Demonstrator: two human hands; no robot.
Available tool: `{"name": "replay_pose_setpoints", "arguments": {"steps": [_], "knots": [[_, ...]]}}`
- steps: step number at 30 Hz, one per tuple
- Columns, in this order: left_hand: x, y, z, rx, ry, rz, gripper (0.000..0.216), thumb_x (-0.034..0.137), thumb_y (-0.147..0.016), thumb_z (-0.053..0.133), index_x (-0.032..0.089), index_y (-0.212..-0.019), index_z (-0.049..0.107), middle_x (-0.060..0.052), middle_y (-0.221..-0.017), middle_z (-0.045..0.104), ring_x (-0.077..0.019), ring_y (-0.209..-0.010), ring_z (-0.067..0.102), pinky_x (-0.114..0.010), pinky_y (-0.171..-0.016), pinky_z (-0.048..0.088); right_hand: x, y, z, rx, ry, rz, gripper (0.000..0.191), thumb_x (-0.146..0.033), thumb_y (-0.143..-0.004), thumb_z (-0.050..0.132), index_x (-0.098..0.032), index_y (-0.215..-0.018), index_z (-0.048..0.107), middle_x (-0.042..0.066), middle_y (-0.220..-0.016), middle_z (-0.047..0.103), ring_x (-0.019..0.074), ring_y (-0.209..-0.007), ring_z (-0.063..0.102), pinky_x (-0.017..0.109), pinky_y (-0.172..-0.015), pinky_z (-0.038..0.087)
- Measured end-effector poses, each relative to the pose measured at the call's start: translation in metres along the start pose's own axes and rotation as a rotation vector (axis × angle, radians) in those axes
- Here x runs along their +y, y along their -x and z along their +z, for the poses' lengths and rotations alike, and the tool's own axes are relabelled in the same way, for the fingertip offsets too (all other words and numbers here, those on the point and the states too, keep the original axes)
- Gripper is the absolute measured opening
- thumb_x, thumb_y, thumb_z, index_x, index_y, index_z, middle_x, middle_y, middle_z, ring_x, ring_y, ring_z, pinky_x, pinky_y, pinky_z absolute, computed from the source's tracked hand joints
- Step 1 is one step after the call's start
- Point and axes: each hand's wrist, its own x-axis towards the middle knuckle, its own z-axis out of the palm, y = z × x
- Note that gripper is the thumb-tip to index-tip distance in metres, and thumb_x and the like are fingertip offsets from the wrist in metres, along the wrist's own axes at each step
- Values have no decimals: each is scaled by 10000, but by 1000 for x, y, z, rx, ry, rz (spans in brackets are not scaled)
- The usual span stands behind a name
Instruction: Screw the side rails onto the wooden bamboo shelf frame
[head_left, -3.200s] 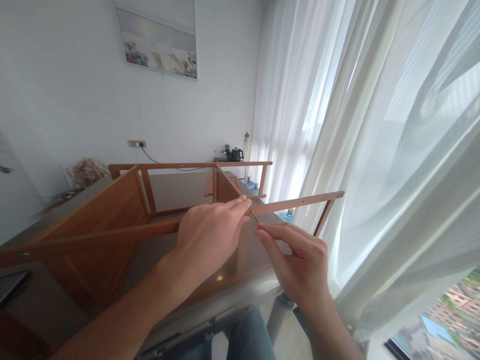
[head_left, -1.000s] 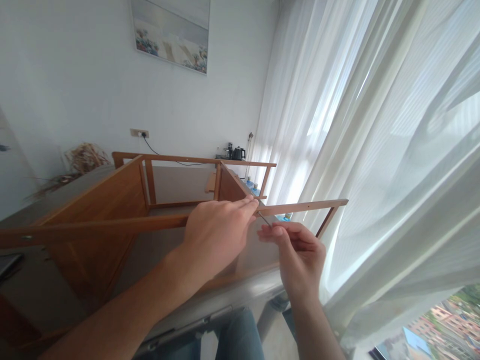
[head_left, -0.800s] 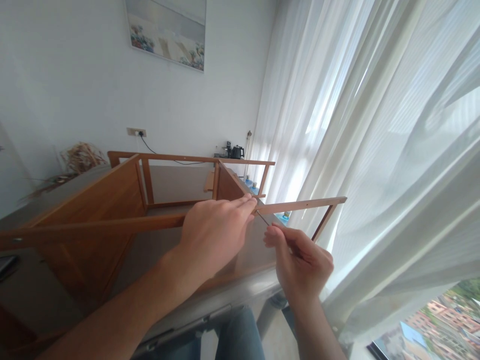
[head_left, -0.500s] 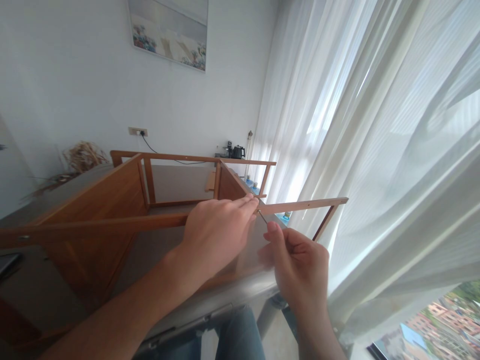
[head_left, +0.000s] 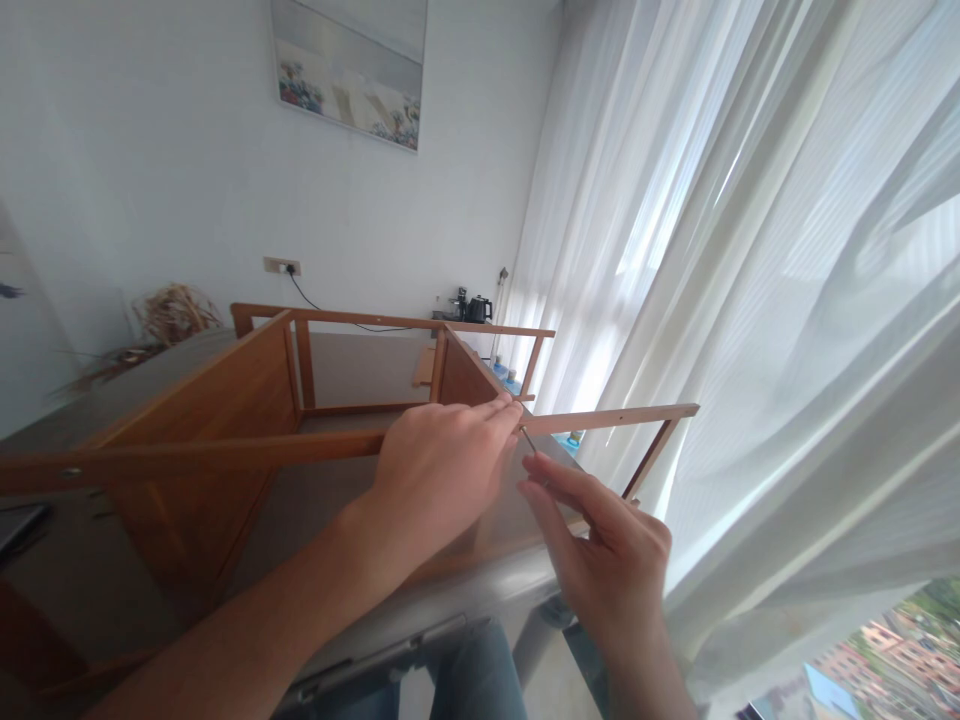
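Note:
A reddish-brown wooden frame [head_left: 247,455] with slatless side panels lies on the table. My left hand [head_left: 442,455] is closed over its near rail, fingertips close to where the inner panel meets it. Just right of those fingertips, a thin metal hex key [head_left: 529,440] slants down from a bolt spot in the rail. Its lower end is pinched between the thumb and fingers of my right hand [head_left: 604,535], which partly hide it. Further right, the rail ends at a short crosspiece [head_left: 651,458]. A metal fitting [head_left: 71,471] shows in the rail at far left.
The grey tabletop [head_left: 300,540] has a rounded near edge, with my legs below. White curtains [head_left: 675,250] hang close on the right. A black kettle [head_left: 480,308] stands at the back, near bottles with blue parts [head_left: 511,380]. Dried plants [head_left: 176,312] lie back left.
My right hand's fingers have shifted around the hex key's lower end, with thumb and fingers now stretched into a pinch. My left hand stays on the rail. The view has moved slightly.

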Motion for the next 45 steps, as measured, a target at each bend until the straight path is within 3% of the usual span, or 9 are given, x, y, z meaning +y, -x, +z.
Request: {"name": "replay_pose_setpoints", "arguments": {"steps": [5, 10, 13, 19, 23, 28, 32, 35, 45], "knots": [[-1, 1, 2, 24, -4, 4, 362, 306, -1011, 506, 287, -1329, 676, -26, -1183, 784, -275, -911, 785, -368, -670, 579, 7, -3, -14, -129, 10, -41, 325, -186, -944, 708, -314, -1241, 733, -32, -1055, 813, 158, -807, 792, 226, -721, 645], [-1, 1, 1, 27, -20, -5, 354, 310, -1007, 512, 284, -1315, 684, -48, -1077, 810, -278, -880, 787, -359, -654, 568, 6, -15, -11, -46, -24, -55, 178, -245, -901, 787, -272, -1077, 783, -17, -990, 823, 165, -803, 790, 229, -720, 639], [-1, 0, 1, 22, -10, 4, 355, 309, -1007, 512, 276, -1316, 683, -47, -1095, 807, -274, -896, 786, -353, -661, 566, 0, -22, -6, -4, -51, 48, 45, -277, -913, 767, -242, -904, 793, -4, -830, 812, 169, -726, 778, 234, -654, 619], [-1, 0, 2, 42, -27, 26, 338, 298, -1006, 498, 266, -1282, 690, -31, -1168, 789, -259, -885, 785, -346, -630, 542, -12, -23, 5, 76, -310, 408, 231, -355, -930, 722, -186, -778, 760, 16, -685, 771, 157, -570, 738, 222, -567, 602], [-3, 2, 4, 72, -49, 69, 323, 309, -1011, 489, 249, -1264, 681, -18, -1214, 774, -249, -877, 779, -349, -606, 519, -18, -16, 8, 254, -337, 457, 248, -387, -907, 749, -185, -763, 757, 18, -651, 761, 152, -542, 723, 207, -534, 582], [-4, 4, 6, 112, -76, 96, 392, 330, -973, 584, 243, -1352, 626, -21, -1164, 789, -232, -825, 758, -345, -579, 486, -15, -6, 2, 288, -411, 517, 296, -443, -901, 748, -180, -768, 759, 35, -650, 760, 158, -533, 711, 220, -521, 573], [-5, 2, 9, 221, -101, 147, 329, 294, -962, 627, 295, -1288, 669, 0, -1277, 734, -223, -953, 720, -338, -641, 500, -7, 11, -4, 290, -433, 553, 363, -464, -937, 698, -184, -707, 719, 12, -601, 713, 124, -514, 650, 194, -515, 527], [-7, -1, 12, 281, -115, 225, 213, 215, -947, 642, 287, -1123, 739, 7, -1171, 750, -211, -934, 697, -335, -685, 506, -5, 34, -4, 182, -452, 641, 447, -508, -960, 644, -188, -650, 680, 10, -555, 665, 127, -521, 617, 203, -541, 511], [-15, -6, 11, 208, -69, 423, 197, 87, -966, 569, 200, -1020, 722, 3, -1120, 749, -153, -956, 710, -262, -713, 540, -15, 134, 25, -38, -619, 1009, 540, -656, -900, 634, -201, -610, 652, 10, -466, 601, 128, -430, 550, 212, -470, 450]]}}
